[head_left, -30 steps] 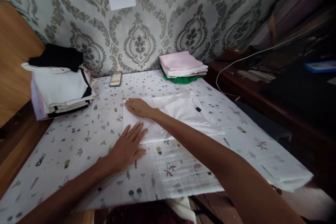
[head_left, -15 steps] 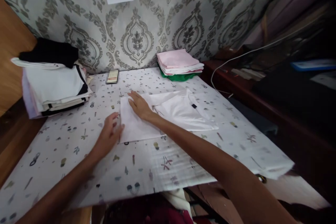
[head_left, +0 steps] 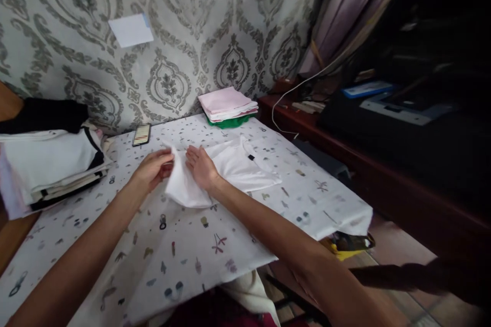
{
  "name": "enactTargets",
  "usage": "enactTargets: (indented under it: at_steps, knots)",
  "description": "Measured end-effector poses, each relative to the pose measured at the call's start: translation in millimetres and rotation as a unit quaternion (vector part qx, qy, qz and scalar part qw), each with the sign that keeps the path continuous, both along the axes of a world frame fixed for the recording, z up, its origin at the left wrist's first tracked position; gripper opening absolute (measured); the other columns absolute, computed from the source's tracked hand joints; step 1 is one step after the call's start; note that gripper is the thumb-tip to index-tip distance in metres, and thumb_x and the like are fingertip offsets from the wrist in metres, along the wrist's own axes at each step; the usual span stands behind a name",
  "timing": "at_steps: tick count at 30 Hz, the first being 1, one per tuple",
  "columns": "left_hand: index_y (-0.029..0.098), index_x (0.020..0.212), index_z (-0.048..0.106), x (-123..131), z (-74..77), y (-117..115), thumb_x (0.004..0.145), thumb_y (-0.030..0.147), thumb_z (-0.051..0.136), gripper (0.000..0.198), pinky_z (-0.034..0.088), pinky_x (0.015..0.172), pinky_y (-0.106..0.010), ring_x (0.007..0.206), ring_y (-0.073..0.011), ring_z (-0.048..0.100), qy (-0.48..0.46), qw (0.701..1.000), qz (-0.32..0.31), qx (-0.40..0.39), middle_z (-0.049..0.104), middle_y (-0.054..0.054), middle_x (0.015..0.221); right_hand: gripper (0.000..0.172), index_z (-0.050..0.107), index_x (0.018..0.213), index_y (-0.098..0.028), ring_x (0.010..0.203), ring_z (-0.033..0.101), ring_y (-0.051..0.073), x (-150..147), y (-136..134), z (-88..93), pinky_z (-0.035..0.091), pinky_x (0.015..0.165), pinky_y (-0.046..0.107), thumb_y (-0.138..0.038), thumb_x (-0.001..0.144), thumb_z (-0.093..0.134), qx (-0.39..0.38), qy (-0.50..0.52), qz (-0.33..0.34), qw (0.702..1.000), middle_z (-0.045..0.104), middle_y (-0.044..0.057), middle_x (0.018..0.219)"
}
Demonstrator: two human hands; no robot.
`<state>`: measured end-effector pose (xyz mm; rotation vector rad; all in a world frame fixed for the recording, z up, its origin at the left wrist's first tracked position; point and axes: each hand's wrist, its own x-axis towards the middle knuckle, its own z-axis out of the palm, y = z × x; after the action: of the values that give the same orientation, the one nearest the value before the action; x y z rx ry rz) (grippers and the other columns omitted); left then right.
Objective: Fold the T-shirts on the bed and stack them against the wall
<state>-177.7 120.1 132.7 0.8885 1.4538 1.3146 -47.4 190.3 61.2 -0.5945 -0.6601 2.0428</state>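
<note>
A white shirt (head_left: 245, 168) with a small black neck label lies partly folded on the patterned cloth of the table (head_left: 172, 260). Its left end is raised off the cloth, and my left hand (head_left: 155, 166) grips that edge, fingers closed on the fabric. My right hand (head_left: 201, 167) rests on the shirt just right of the lifted part, palm down with fingers stretched out. The neck of the shirt points to the right.
Stacked folded clothes (head_left: 53, 158) stand at the left, black on top. A smaller pile of pink, white and green cloth (head_left: 228, 104) sits by the wall. Near it are a phone-like object (head_left: 141, 134) and a white cable (head_left: 274, 110) along a dark red ledge.
My left hand has taken hold of the shirt's left edge and lifted it. My right hand stays on the shirt. The view has turned to the right.
</note>
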Motion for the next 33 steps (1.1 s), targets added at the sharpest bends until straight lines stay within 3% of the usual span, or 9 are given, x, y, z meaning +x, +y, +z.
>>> enactTargets:
  at_steps: [2, 4, 7, 9, 12, 16, 21, 33]
  knots:
    - [0.017, 0.11, 0.063, 28, 1.1, 15, 0.08, 0.043, 0.07, 0.04, 0.054, 0.059, -0.027, 0.077, -0.0202, 0.071, 0.076, 0.992, -0.044, 0.086, 0.072, -0.008, 0.086, 0.058, 0.059, 0.126, -0.022, 0.122, 0.062, 0.026, 19, 6, 4.7, 0.049, 0.105, 0.053, -0.058, 0.102, 0.02, -0.026, 0.047, 0.03, 0.998, 0.069, 0.009, 0.126]
    - [0.017, 0.121, 0.06, 55, -7.9, 27, 0.087, 0.047, 0.059, 0.045, 0.057, 0.085, -0.04, 0.105, -0.0272, 0.069, 0.226, 0.959, -0.075, 0.151, 0.072, -0.015, 0.111, 0.068, 0.056, 0.13, -0.022, 0.11, 0.067, 0.029, 37, 12, 5.9, 0.054, 0.095, 0.056, -0.062, 0.101, 0.009, -0.038, 0.077, 0.047, 0.995, 0.073, 0.009, 0.113]
    - [0.014, 0.134, 0.053, 91, -32.1, 37, 0.092, 0.042, 0.05, 0.051, 0.035, 0.116, -0.052, 0.14, -0.0325, 0.047, 0.447, 0.874, -0.106, 0.156, 0.053, -0.022, 0.147, 0.074, 0.053, 0.135, -0.02, 0.104, 0.069, 0.028, 57, 20, 1.8, 0.056, 0.094, 0.051, -0.063, 0.1, 0.004, -0.041, 0.083, 0.023, 0.995, 0.073, 0.01, 0.111]
    - [0.012, 0.142, 0.046, 111, -45.3, 42, 0.096, 0.041, 0.041, 0.055, 0.023, 0.122, -0.055, 0.151, -0.0321, 0.03, 0.524, 0.831, -0.132, 0.133, 0.039, -0.023, 0.158, 0.077, 0.054, 0.136, -0.018, 0.106, 0.069, 0.028, 69, 26, -1.5, 0.054, 0.097, 0.049, -0.065, 0.099, 0.005, -0.018, 0.052, 0.001, 0.998, 0.072, 0.012, 0.113]
    - [0.01, 0.149, 0.038, 139, -51.0, 53, 0.1, 0.042, 0.028, 0.059, 0.016, 0.124, -0.056, 0.155, -0.0293, 0.019, 0.566, 0.8, -0.155, 0.125, 0.03, -0.022, 0.163, 0.082, 0.058, 0.132, -0.014, 0.112, 0.066, 0.032, 89, 37, -2.3, 0.049, 0.103, 0.053, -0.066, 0.097, 0.005, 0.05, -0.034, -0.04, 0.997, 0.073, 0.016, 0.112]
    - [0.009, 0.152, 0.033, 175, -45.0, 77, 0.101, 0.042, 0.023, 0.062, 0.014, 0.124, -0.055, 0.155, -0.0285, 0.017, 0.558, 0.803, -0.169, 0.124, 0.026, -0.022, 0.164, 0.089, 0.059, 0.132, -0.014, 0.117, 0.064, 0.035, 126, 57, 2.2, 0.047, 0.104, 0.058, -0.068, 0.095, -0.001, 0.098, -0.107, -0.068, 0.987, 0.073, 0.017, 0.112]
    - [0.006, 0.153, 0.032, 209, -47.2, 99, 0.102, 0.043, 0.021, 0.064, 0.014, 0.124, -0.052, 0.156, -0.0275, 0.014, 0.539, 0.815, -0.188, 0.1, 0.023, -0.022, 0.165, 0.081, 0.058, 0.131, -0.014, 0.11, 0.069, 0.031, 161, 80, 1.9, 0.051, 0.1, 0.054, -0.065, 0.098, 0.004, 0.082, -0.129, -0.094, 0.984, 0.074, 0.015, 0.106]
    - [0.002, 0.152, 0.032, 239, -64.8, 110, 0.102, 0.042, 0.024, 0.064, 0.014, 0.123, -0.056, 0.155, -0.0334, 0.015, 0.491, 0.836, -0.218, 0.111, 0.023, -0.026, 0.164, 0.079, 0.052, 0.138, -0.015, 0.112, 0.068, 0.031, 194, 93, -15.7, 0.052, 0.1, 0.052, -0.069, 0.096, 0.012, 0.055, -0.115, -0.09, 0.988, 0.069, 0.016, 0.118]
